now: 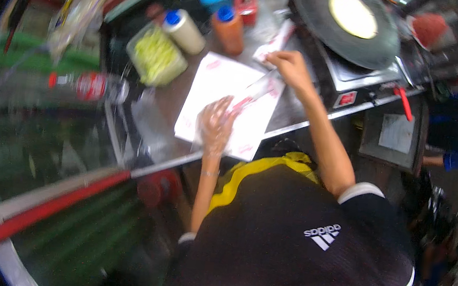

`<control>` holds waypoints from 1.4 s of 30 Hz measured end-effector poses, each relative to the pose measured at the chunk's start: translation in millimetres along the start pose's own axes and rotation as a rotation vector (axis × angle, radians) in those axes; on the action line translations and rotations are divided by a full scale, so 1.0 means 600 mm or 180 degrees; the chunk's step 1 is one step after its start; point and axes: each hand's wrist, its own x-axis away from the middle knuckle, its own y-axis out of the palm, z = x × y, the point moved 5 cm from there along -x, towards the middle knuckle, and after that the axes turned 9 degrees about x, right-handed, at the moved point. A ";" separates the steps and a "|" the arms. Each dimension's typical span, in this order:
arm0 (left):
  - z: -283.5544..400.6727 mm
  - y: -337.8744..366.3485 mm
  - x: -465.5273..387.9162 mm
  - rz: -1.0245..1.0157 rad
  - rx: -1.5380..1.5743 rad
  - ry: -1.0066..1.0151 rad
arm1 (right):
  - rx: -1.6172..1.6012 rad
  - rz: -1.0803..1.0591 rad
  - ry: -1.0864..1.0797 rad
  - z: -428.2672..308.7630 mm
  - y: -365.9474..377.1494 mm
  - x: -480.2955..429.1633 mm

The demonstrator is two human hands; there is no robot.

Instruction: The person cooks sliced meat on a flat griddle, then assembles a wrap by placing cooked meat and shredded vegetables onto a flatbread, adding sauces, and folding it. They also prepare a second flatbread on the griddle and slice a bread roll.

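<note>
My left hand (pixel 215 125), in a clear plastic glove, is over a stack of white printed paper sheets (pixel 206 84). A narrow red-and-white printed wrapper (pixel 246 102) runs from its fingers towards my right hand; blur hides whether the left fingers grip it. My bare right hand (pixel 291 69) is above the stack's upper right corner, with thumb and finger pinched on the end of a white wrapper with red print (pixel 271 54). Up and right of it, a pale round of batter (pixel 353 15) lies on a dark round griddle (pixel 314 7).
Shredded green vegetable fills a clear tub (pixel 156 54). Beside it stand a cream sauce bottle (pixel 186 32) and an orange sauce bottle (pixel 229 31), both blue-capped. A clear plastic bottle (pixel 90 85) is at left. A red handle (pixel 405 105) juts past the stove's front edge.
</note>
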 end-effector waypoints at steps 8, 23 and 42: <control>0.008 -0.017 -0.010 -0.0021 0.0480 -0.0567 | 0.0627 -0.1425 0.0106 -0.035 0.110 0.085; 0.026 -0.028 0.001 0.0091 0.0493 -0.0526 | 0.2463 -0.1112 -0.0106 -0.069 0.118 0.101; 0.052 -0.014 -0.043 -0.1516 0.4705 -0.3693 | -0.1767 -0.1127 0.0550 -0.039 0.076 0.158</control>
